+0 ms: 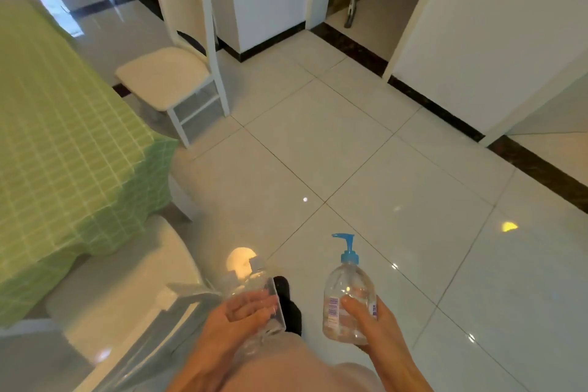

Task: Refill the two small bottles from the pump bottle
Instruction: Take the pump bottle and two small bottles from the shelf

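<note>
Carrying is judged to be the step in hand: nothing is set down yet and no liquid is being pumped. Nearest the camera and to the right of the table (pixel 63 137), the left hand (pixel 241 318) is curled round the small bottles (pixel 248 283), which are clear and pale-capped. They are gripped together against the palm, and because they are see-through and overlap, how many are held cannot be told for certain. Further to the right of the table, the right hand (pixel 369 325) is wrapped round the lower body of the pump bottle (pixel 345 283), with the thumb pressed across its front. That bottle is held upright, its blue pump head uppermost, and is seen to be mostly clear, with some liquid low down. Both hands are kept off the table, over the tiled floor (pixel 350 153).

The next move is judged to call for a flat place. The table's green checked cloth is the nearest one, so the bottles would need to be brought left to it, stood upright and uncapped. The pump spout could then be lined up over one narrow neck.

Beyond the table's far right corner, a white chair (pixel 165 76) is seen, and well past it an open doorway.
</note>
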The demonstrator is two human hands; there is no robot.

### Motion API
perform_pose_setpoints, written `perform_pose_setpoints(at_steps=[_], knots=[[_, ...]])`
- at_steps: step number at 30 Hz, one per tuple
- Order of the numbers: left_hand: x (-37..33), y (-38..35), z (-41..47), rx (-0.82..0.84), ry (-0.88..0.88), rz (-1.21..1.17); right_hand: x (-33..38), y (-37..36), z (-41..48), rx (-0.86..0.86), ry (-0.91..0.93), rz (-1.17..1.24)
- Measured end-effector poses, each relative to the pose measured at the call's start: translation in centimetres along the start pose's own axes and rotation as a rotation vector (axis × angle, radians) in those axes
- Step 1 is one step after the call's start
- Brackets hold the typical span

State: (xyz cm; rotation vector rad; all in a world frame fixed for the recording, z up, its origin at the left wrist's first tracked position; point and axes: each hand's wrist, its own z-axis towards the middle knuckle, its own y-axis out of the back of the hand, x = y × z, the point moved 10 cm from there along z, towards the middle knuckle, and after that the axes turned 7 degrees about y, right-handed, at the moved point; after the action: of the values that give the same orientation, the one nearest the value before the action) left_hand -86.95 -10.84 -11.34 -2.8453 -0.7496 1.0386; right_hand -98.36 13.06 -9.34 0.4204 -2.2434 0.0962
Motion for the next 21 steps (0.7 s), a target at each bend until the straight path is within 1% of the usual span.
perform_pose_setpoints(at_steps=[4,7,9,11,15,19,21], knots=[[-9.0,0.5,5.0,0.004,-0.036,-0.003,7.8,-2.5,5.7,0.037,0.031,-0.011],[-15.4,1.1,8.3,0.009,-0.084,0.03,12.9,-4.1,9.4,0.019,0.072,0.004],[-19.2,2.0,10.2,-0.018,-0.11,0.019,16.2,-5.6,11.8,0.018,0.078,0.015],[-22.1,2.8,12.1,-0.036,-0.112,0.0,19.0,-7.0,14.7,0.021,0.081,-0.003],[-26.5,4.5,16.5,-0.071,-0.086,-0.068,23.8,-10.7,21.8,0.112,0.043,-0.055],[-31.2,7.2,20.5,-0.153,-0.095,-0.148,29.3,-15.2,29.3,0.191,0.064,-0.133],[-33.3,8.9,22.3,-0.21,-0.083,-0.199,31.7,-17.1,33.3,0.195,0.07,-0.157]])
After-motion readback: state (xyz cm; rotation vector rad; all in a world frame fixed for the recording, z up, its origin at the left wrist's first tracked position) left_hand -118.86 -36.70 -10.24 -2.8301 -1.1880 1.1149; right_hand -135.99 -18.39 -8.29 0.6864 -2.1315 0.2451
